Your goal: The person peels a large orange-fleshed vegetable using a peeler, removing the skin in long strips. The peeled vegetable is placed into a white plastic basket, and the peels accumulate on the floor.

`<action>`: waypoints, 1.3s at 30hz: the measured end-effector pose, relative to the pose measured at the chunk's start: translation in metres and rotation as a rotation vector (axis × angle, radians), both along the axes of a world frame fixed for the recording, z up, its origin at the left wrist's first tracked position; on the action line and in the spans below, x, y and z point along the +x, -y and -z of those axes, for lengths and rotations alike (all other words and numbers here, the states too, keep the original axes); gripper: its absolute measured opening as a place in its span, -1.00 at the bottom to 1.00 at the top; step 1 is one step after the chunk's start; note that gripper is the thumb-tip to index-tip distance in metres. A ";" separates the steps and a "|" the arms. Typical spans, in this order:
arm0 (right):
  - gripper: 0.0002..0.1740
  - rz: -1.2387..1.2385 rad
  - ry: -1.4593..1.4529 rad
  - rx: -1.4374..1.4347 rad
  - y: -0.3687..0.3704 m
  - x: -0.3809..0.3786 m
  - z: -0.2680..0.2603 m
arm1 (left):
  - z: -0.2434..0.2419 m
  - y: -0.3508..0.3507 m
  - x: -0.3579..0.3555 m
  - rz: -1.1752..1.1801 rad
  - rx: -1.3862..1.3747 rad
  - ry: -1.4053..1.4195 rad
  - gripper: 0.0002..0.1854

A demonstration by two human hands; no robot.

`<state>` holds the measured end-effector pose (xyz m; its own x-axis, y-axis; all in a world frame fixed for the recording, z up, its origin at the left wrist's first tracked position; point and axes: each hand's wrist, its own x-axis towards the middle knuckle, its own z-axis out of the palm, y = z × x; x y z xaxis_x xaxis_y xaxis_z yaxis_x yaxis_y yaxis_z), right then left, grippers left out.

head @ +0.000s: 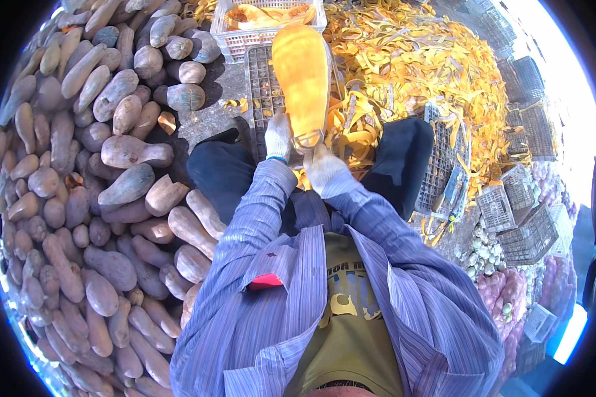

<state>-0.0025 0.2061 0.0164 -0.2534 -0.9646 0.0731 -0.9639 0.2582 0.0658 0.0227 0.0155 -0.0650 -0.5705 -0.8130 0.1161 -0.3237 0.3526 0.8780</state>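
Observation:
A peeled orange squash (300,74) stands out lengthwise before me, its broad end away from me. My left hand (278,136), in a white knit glove, grips the squash along its left side near the close end. My right hand (323,164), also gloved, is closed at that close end on what looks like a peeler (309,139), whose metal frame lies across the flesh. The gloved fingers hide its handle. Under the squash is an upturned plastic crate (263,79), and loose peels (352,121) lie between my knees.
A white crate (238,42) with peeled squash stands ahead. Unpeeled squashes (104,268) are heaped on the left. A large peel pile (422,64) spreads ahead right. By my right knee, a knife (449,188) rests on another crate (429,183). More crates (529,233) stand farther right.

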 end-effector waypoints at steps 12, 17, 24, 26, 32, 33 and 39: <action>-0.65 -0.067 0.025 0.092 0.009 -0.028 -0.026 | 0.033 0.007 0.008 -0.014 0.013 -0.064 -0.59; -0.63 0.320 0.509 0.336 -0.038 0.015 0.014 | 0.016 -0.005 0.009 -0.023 0.146 -0.090 -0.62; -0.54 0.146 0.222 0.214 0.056 -0.047 -0.087 | 0.006 -0.006 0.004 -0.004 -0.091 0.021 -0.66; -0.55 0.120 0.289 0.284 0.085 -0.041 -0.095 | 0.022 0.000 0.015 -0.136 0.114 -0.125 -0.66; -0.45 0.910 1.202 -0.381 0.045 -0.119 -0.020 | -0.066 -0.039 -0.003 -0.184 -0.334 -0.058 -0.52; -0.53 0.875 1.281 -0.487 0.039 -0.139 -0.003 | -0.090 -0.051 -0.008 -0.081 -0.310 0.025 -0.48; -0.51 0.895 1.225 -0.468 0.101 -0.228 -0.016 | -0.052 -0.031 0.002 -0.091 -0.368 0.062 -0.46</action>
